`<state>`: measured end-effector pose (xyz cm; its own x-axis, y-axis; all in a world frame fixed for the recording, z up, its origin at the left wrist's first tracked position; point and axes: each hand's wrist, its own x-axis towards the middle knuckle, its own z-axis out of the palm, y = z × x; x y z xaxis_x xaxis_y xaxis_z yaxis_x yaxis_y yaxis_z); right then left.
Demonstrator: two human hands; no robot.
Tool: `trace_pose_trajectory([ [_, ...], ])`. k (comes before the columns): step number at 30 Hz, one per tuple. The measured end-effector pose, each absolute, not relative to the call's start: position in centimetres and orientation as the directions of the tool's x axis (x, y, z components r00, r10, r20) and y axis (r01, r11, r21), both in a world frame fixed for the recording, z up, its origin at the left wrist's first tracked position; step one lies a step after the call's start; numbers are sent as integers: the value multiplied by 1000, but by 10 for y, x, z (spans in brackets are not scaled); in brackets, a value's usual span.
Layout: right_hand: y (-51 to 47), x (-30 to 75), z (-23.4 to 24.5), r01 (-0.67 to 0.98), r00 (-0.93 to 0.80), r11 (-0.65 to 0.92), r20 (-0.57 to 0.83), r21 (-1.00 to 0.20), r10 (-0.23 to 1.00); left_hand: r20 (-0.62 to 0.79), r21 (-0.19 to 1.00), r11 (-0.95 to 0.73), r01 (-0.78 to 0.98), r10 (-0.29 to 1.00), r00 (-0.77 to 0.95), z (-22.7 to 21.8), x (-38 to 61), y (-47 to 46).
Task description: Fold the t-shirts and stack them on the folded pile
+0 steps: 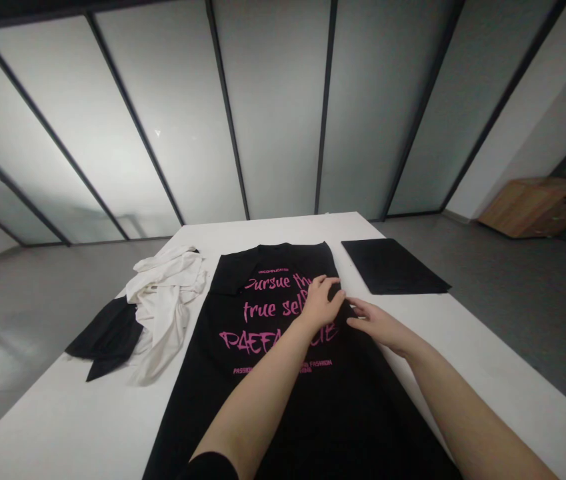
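Observation:
A black T-shirt with a large pink print lies spread flat on the white table, its collar at the far end. My left hand rests on the print, its fingers curled onto the fabric near the shirt's right edge. My right hand lies just to the right of it, fingertips reaching that same edge with the fingers extended. Part of the print is hidden under my left hand and forearm.
A folded black garment lies at the table's far right. To the left, a crumpled white garment sits against a crumpled black garment. Beyond the table are a grey floor, frosted glass panels and a low wooden cabinet.

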<state>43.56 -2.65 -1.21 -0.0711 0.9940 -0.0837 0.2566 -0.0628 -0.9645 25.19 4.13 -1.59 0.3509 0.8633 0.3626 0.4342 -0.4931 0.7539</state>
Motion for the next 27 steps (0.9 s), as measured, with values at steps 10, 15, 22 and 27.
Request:
trace_pose_trajectory([
  [10,-34,399,-14,208,-253,4,-50,-978,966,141,906,-250,341,939,315,-24,243,67],
  [15,-39,392,-15,255,-287,-29,-104,-967,952,47,999,-50,12,976,211,-28,229,82],
  [22,-55,385,-2,223,-569,-81,-197,-971,798,-49,954,98,-283,983,176,-20,195,95],
  [27,-62,383,-3,385,-650,-67,-322,-921,688,-142,935,204,-290,965,221,-23,174,99],
])
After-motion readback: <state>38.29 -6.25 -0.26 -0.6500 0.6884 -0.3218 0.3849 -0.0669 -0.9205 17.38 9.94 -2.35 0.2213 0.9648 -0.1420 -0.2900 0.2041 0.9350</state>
